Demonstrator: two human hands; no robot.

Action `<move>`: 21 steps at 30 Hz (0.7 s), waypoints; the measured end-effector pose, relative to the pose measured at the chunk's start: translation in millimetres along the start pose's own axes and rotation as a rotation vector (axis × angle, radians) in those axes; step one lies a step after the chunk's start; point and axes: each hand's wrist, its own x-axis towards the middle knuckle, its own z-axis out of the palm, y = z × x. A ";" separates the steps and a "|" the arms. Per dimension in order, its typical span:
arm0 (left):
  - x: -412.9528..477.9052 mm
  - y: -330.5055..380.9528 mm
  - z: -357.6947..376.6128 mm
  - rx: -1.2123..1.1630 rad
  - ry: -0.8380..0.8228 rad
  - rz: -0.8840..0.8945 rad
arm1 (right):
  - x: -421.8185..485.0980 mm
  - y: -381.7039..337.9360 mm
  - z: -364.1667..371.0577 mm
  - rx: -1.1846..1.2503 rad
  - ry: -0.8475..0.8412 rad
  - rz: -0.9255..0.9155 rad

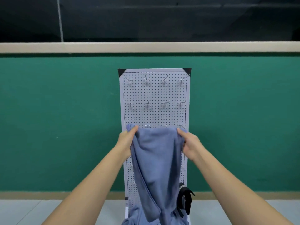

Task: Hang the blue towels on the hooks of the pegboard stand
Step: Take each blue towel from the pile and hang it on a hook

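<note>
Now, blue towel [155, 153] between both hands [125, 141] [190, 144]

The pegboard stand [155, 96] stands on the floor [65, 211] before the wall [65, 119] at twelve o'clock, with hooks [146, 82] in rows across its face. A towel [157, 156] hangs before its lower half, the left grip [126, 141] at the towel's ten o'clock corner and the right grip [190, 144] at two. More towels [136, 215] lie at its foot.
</note>
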 end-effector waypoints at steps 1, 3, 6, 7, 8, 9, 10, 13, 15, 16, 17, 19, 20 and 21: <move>6.6 -2.0 -7.5 0.116 0.083 0.002 | 6.1 -7.6 -0.4 -0.036 0.005 -0.023; 17.2 -4.4 -19.8 0.328 0.153 0.029 | 15.2 -19.6 0.7 -0.100 -0.014 -0.050; 32.9 -5.4 -28.5 0.497 0.175 0.064 | 30.9 -29.3 1.6 -0.136 -0.035 -0.079; 38.9 -5.9 -29.1 0.513 0.176 0.056 | 37.1 -30.5 1.4 -0.160 -0.041 -0.085; 45.4 -5.4 -29.5 0.514 0.170 0.039 | 42.9 -31.3 1.6 -0.185 -0.047 -0.086; 52.9 -4.0 -29.5 0.498 0.149 0.006 | 49.3 -31.4 1.6 -0.208 -0.052 -0.086; 59.0 -1.7 -29.3 0.478 0.132 -0.022 | 55.4 -31.9 2.1 -0.225 -0.059 -0.088; 80.9 2.1 -33.2 0.415 0.152 -0.058 | 74.1 -35.2 1.8 -0.255 -0.052 -0.108; 92.8 4.3 -35.9 0.377 0.164 -0.048 | 84.4 -39.6 0.6 -0.267 -0.033 -0.116; 98.2 5.9 -36.8 0.362 0.161 -0.049 | 89.0 -42.0 -0.2 -0.267 -0.027 -0.114; 102.5 8.3 -37.2 0.353 0.160 -0.053 | 94.2 -44.3 -1.2 -0.265 -0.026 -0.110; 112.1 12.3 -39.3 0.321 0.142 -0.070 | 100.4 -50.7 -1.8 -0.242 -0.043 -0.098; 116.2 14.6 -40.1 0.314 0.129 -0.072 | 103.6 -53.9 -2.7 -0.232 -0.060 -0.098; 119.9 16.0 -39.7 0.346 0.121 -0.067 | 107.8 -56.8 -4.3 -0.237 -0.081 -0.105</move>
